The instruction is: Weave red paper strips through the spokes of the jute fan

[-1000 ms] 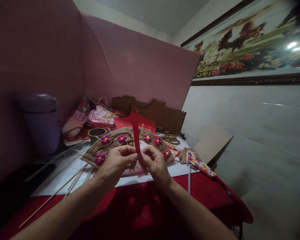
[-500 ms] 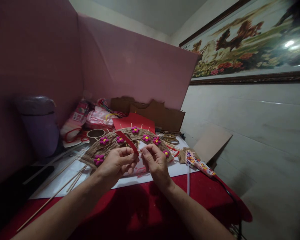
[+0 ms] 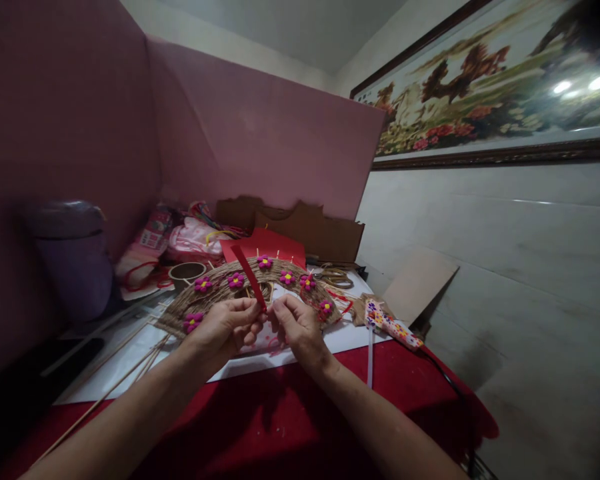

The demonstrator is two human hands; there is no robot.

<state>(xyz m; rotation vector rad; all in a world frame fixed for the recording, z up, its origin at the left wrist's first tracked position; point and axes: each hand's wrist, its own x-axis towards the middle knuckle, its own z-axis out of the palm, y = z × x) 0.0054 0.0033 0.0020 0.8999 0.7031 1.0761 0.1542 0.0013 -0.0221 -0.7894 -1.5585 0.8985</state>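
Note:
A narrow red paper strip point(image 3: 249, 275) rises slanting up to the left from between my two hands. My left hand point(image 3: 226, 326) pinches its lower end with thumb and fingers closed. My right hand point(image 3: 294, 322) is closed in a pinch right beside that end, touching the strip's bottom. Just behind both hands lies a jute-wrapped fan-shaped arch point(image 3: 217, 295) dotted with several pink flowers point(image 3: 236, 281), resting on a white sheet point(image 3: 340, 337) over the red tablecloth point(image 3: 290, 427).
Thin wooden sticks point(image 3: 111, 381) lie at the left on the white sheet. A flower-patterned tool point(image 3: 393, 326) lies at the right, with scissors point(image 3: 333, 275) behind. Red paper point(image 3: 275, 243), cardboard pieces point(image 3: 313, 230), bags point(image 3: 193, 238), a small cup point(image 3: 187, 272) and a purple container point(image 3: 73, 257) crowd the back.
The red strip stood upright a second ago, then tipped to the left, and now slants left again. Both hands stayed together and the view shifted slightly.

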